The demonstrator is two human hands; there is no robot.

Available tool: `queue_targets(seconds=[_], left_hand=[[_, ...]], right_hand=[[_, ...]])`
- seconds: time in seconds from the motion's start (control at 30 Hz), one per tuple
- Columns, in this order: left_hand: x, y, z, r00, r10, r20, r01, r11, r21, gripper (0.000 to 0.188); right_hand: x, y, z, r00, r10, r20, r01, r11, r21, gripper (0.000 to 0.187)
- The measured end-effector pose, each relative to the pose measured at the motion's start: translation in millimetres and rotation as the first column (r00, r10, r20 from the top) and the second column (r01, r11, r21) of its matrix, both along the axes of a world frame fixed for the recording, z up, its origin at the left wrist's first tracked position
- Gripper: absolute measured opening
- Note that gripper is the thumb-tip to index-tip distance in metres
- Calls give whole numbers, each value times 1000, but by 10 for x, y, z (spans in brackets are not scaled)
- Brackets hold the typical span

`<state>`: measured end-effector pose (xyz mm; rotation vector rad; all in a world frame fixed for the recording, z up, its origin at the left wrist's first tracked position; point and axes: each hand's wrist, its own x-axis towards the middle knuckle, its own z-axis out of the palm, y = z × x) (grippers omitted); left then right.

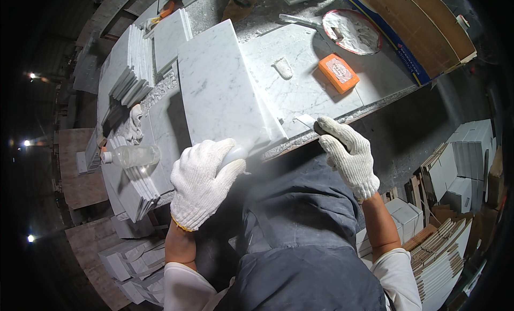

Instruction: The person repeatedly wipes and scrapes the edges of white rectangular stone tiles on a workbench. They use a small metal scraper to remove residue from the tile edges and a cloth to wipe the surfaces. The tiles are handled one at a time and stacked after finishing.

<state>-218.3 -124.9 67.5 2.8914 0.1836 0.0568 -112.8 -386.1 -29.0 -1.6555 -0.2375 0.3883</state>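
Observation:
My left hand, in a white knitted glove, is closed around a pale, rounded, smooth object at the near edge of a grey-veined white marble slab. Most of that object is hidden by the fingers, so its kind is unclear. The slab lies raised on other slabs on the workbench. My right hand, gloved alike, grips a putty knife by its dark handle. Its pale blade points left, over the bench's front edge. An orange box and a small white blob lie beyond it.
A round, red-rimmed, long-handled tool with white material lies near a large cardboard box. On the left are a clear plastic bottle, a crumpled cloth and stacked tiles. Stacked white boxes stand low at right.

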Motion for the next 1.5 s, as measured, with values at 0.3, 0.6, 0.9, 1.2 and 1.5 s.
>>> queue_targets(seconds=[0.3,0.6,0.9,1.2,1.5], left_hand=[[0,-9,4,1000,-10,13,10,1000,-1,34],[8,13,-13,1000,-22,10,22,1000,7,35],[7,26,-22,999,-29,23,29,1000,0,36],[18,16,-23,999,-24,27,25,1000,-14,34],[29,9,-11,999,-30,33,31,999,-16,34]], right_hand=[[0,1,-2,1000,1,-12,-1,1000,4,41],[5,5,11,1000,1,-11,-1,1000,0,40],[8,16,5,1000,-2,-11,2,1000,-6,40],[11,24,9,1000,-2,-32,2,1000,4,39],[15,18,5,999,-2,-43,2,1000,0,40]])
